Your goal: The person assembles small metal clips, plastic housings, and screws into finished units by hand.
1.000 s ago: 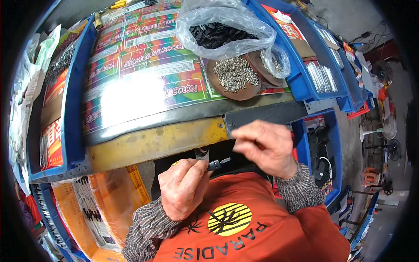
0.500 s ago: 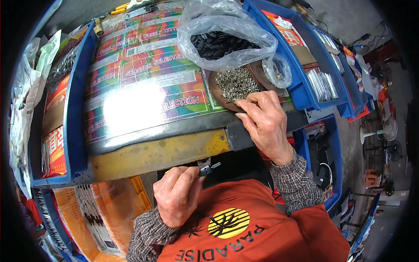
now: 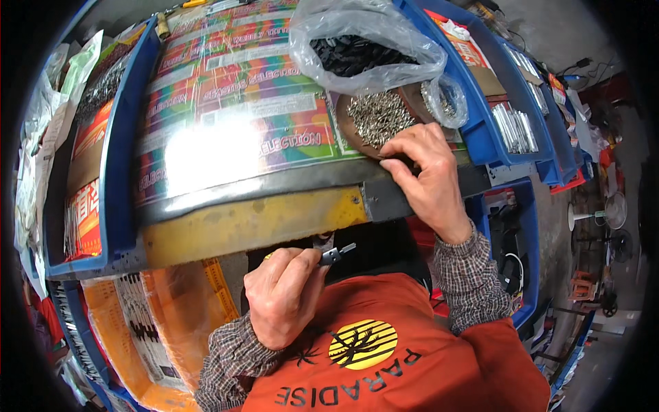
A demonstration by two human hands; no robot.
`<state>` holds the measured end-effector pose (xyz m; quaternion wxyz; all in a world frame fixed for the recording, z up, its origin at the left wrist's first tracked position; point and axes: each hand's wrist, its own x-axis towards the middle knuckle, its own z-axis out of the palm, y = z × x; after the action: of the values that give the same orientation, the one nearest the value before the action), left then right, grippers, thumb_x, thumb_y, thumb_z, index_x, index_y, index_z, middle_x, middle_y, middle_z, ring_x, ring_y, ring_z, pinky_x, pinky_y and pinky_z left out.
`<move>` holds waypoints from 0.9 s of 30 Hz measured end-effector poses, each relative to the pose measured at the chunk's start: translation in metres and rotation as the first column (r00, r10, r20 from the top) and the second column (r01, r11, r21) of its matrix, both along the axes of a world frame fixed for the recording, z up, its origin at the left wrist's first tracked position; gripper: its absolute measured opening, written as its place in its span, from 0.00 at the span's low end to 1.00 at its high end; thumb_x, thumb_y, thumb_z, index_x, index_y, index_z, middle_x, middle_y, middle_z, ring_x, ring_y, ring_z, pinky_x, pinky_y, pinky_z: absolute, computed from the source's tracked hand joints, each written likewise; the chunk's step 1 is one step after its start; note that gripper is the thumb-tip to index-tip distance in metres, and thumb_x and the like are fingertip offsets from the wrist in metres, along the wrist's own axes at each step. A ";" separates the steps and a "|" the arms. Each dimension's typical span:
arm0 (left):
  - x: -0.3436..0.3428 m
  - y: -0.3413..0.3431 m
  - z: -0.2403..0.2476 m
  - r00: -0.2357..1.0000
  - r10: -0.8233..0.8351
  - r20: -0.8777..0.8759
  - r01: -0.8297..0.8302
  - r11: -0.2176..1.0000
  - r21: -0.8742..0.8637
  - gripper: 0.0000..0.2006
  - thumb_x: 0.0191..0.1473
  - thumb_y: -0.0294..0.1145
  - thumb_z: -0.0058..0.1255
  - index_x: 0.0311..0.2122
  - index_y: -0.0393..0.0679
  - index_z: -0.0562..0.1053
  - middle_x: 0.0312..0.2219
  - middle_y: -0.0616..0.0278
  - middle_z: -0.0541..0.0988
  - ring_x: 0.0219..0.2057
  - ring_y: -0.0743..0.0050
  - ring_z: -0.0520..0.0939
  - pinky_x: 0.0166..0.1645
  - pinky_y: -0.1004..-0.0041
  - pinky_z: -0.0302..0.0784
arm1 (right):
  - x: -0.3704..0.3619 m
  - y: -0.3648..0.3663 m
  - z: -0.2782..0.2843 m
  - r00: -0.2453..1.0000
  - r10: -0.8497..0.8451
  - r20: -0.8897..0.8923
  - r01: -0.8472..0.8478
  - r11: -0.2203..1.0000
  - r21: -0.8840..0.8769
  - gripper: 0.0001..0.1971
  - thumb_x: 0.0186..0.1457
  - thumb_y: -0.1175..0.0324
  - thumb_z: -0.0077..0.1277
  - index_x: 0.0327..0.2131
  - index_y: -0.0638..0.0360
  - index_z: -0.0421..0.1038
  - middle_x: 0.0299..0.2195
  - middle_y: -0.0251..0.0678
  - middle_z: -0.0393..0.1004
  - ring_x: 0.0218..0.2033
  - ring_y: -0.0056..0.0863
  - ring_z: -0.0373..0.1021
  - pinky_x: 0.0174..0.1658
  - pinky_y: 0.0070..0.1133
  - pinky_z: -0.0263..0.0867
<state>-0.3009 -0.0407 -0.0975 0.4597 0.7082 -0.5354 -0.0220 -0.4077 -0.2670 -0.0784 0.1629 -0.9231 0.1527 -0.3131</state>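
My left hand [image 3: 283, 299] is closed around a small dark grey cylindrical piece with a thin metal pin [image 3: 336, 255] sticking out of its end. It holds this piece in front of the bench edge, above my lap. My right hand [image 3: 429, 178] is at the near rim of a round brown dish [image 3: 348, 134], with thumb and forefinger bent close together. Anything between those fingertips is too small to make out. In the dish lies a heap of small silvery metal pieces [image 3: 379, 117]. Behind it, a clear plastic bag [image 3: 322, 77] gapes over many black parts [image 3: 357, 56].
Beside the dish stands a second brown dish [image 3: 414, 96] with a small plastic bag [image 3: 449, 106]. Blue trays flank the bench, on the left [image 3: 122, 144] and right [image 3: 473, 117]. Metal rods [image 3: 513, 129] lie in the right one. Below left is an orange-lined box [image 3: 182, 302].
My right hand has shifted slightly right and up, its fingers still at the dish rim. The piece in my left hand has turned a little, showing more of it. The whole view has shifted slightly.
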 end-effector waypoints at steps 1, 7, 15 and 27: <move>0.000 -0.001 0.001 1.000 -0.005 -0.001 0.005 1.000 -0.004 0.11 0.41 0.18 0.61 0.33 0.40 0.74 0.23 0.58 0.76 0.21 0.65 0.76 0.25 0.72 0.71 | 0.000 -0.001 0.001 1.000 -0.013 0.000 0.013 0.995 0.097 0.03 0.43 0.77 0.56 0.26 0.60 0.73 0.27 0.36 0.71 0.34 0.36 0.65 0.39 0.28 0.61; -0.004 0.004 0.002 0.999 0.010 -0.044 -0.008 0.999 0.032 0.10 0.41 0.18 0.61 0.32 0.40 0.75 0.24 0.58 0.76 0.21 0.65 0.77 0.24 0.72 0.71 | -0.006 0.011 0.006 0.998 0.019 0.059 -0.022 0.999 0.041 0.04 0.43 0.78 0.57 0.26 0.62 0.73 0.27 0.33 0.72 0.32 0.27 0.66 0.33 0.21 0.61; -0.009 0.007 0.004 0.998 -0.035 -0.052 0.037 0.998 0.052 0.11 0.40 0.18 0.61 0.32 0.38 0.73 0.23 0.58 0.74 0.24 0.60 0.77 0.27 0.68 0.74 | -0.018 0.059 0.005 0.953 0.286 0.102 -0.303 0.919 0.251 0.06 0.44 0.73 0.60 0.27 0.60 0.73 0.26 0.33 0.72 0.31 0.32 0.68 0.37 0.26 0.63; -0.018 0.007 -0.006 0.991 -0.066 0.116 0.066 0.998 0.000 0.12 0.39 0.20 0.58 0.33 0.38 0.73 0.23 0.59 0.74 0.21 0.64 0.77 0.24 0.70 0.73 | -0.021 0.081 0.002 0.912 0.405 0.060 -0.409 0.895 0.179 0.12 0.37 0.77 0.61 0.30 0.60 0.71 0.29 0.36 0.71 0.32 0.37 0.68 0.37 0.29 0.64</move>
<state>-0.3189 -0.0336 -0.1036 0.4283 0.6893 -0.5843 0.0051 -0.4285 -0.1857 -0.0764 0.3126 -0.9116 -0.0169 -0.2663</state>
